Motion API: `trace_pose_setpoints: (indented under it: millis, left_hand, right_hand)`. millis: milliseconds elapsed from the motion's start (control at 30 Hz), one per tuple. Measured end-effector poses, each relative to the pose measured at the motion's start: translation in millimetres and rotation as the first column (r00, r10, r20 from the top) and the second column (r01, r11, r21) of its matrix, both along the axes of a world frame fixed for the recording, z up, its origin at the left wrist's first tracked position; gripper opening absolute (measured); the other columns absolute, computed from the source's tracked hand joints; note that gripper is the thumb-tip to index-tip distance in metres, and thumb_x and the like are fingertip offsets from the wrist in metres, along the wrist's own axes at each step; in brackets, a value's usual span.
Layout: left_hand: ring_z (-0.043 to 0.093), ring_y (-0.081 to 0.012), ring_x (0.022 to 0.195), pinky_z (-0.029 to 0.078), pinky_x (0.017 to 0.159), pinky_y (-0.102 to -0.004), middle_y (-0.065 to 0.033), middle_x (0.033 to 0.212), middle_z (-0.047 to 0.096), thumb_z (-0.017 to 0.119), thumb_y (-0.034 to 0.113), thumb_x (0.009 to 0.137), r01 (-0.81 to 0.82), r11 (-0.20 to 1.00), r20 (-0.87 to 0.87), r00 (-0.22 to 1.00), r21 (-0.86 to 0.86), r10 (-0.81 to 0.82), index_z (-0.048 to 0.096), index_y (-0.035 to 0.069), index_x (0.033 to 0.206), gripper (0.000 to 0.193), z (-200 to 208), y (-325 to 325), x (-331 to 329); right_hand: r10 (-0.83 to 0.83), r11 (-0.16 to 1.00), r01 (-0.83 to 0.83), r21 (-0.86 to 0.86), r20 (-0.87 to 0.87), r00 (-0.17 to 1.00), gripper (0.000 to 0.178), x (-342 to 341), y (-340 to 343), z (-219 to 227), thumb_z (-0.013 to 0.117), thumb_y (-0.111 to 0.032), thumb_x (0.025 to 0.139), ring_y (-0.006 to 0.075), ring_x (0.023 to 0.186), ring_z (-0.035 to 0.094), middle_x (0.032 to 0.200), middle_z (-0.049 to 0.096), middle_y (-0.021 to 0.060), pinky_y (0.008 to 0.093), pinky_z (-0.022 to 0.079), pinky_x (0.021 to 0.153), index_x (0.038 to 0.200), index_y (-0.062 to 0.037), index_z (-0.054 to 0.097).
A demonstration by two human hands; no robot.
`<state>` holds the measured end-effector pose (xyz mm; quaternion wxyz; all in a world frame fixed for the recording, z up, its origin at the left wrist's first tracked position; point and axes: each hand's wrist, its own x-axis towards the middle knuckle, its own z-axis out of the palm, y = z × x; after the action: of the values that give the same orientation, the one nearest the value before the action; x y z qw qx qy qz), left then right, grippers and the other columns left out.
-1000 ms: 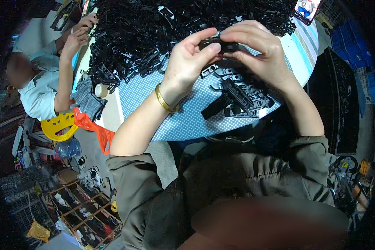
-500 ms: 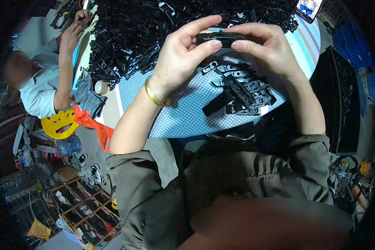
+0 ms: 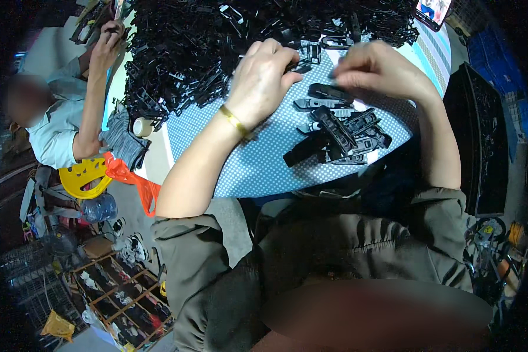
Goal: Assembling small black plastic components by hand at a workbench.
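Note:
At the near edge of a big heap of small black plastic parts (image 3: 182, 64), my left hand (image 3: 263, 81) has its fingers curled down, and a dark sliver shows by the thumb tip. Whatever lies inside that grip is hidden. My right hand (image 3: 384, 71) hovers over the cloth to the right, fingers bent toward the thumb and smeared by motion. Just below it, a black elongated clip-like part (image 3: 330, 91) lies at the top of a smaller group of similar black parts (image 3: 346, 135). These rest criss-cross on the blue dotted tablecloth (image 3: 240, 170).
A phone (image 3: 433, 13) stands at the far right corner. On the left are a tape roll (image 3: 142, 126), grey cloth (image 3: 123, 138), red plastic bag (image 3: 132, 176) and yellow stool (image 3: 83, 179). A co-worker (image 3: 58, 117) sits at the left edge. A dark screen-like panel (image 3: 481, 141) stands right.
Both hands have left the black elongated part they held together; such a part now lies on the smaller group. My left hand moved down toward the heap; my right hand drew away from it.

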<state>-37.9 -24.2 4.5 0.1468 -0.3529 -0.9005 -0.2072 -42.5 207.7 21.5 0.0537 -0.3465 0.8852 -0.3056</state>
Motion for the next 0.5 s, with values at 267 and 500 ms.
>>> trace_pose_setpoints:
  millis: [267,500]
  left_hand:
    - [0.053,-0.0266,0.077,0.043,0.071,-0.0347,-0.0086,0.080,0.059,0.062,0.015,0.072,-0.007,0.974,-0.138,0.990,0.224,0.039,0.065,0.006,0.079,0.011,-2,2,-26]
    - [0.049,-0.0253,0.080,0.044,0.067,-0.0341,-0.0086,0.079,0.052,0.060,0.013,0.068,0.037,0.993,-0.371,0.925,-0.111,-0.076,0.065,0.011,0.083,0.016,-1,40,-56]
  right_hand:
    - [-0.323,0.898,0.434,0.072,-0.560,0.763,0.024,-19,-3,-19,0.061,-0.020,0.077,0.0216,0.078,0.056,0.086,0.058,0.0077,0.0321,0.047,0.067,0.095,-0.0050,0.062]
    - [-0.326,0.887,0.459,0.041,-0.649,0.688,0.019,-33,-3,-31,0.060,-0.015,0.076,0.0230,0.081,0.055,0.084,0.060,0.0069,0.0321,0.046,0.070,0.092,-0.0044,0.063]
